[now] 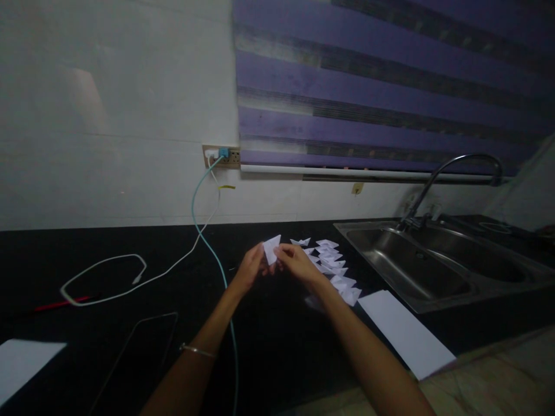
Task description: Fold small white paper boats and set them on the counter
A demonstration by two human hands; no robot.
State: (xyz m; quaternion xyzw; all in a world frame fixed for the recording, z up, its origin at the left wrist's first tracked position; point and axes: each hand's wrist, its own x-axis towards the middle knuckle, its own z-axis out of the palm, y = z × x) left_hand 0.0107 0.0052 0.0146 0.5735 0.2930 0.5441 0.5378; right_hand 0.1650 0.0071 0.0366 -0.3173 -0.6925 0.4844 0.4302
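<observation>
A small folded piece of white paper (271,249) is held up between my two hands above the dark countertop. My left hand (252,266) grips its left edge, and the fingers of my right hand (297,261) pinch its right side. Part of the fingers is hidden behind the paper. Just beyond and to the right of my right hand, several folded white paper boats (333,263) stand close together in a slanting row. One more paper boat (300,242) sits a little apart at the back.
A stack of white paper (405,332) lies right of my right arm, near the steel sink (347,231). Another white sheet (26,364) is at far left, near a dark phone-like slab (139,352), a red pen-like stick (60,304) and a white cable (173,266). A teal cable (217,260) passes under my left arm.
</observation>
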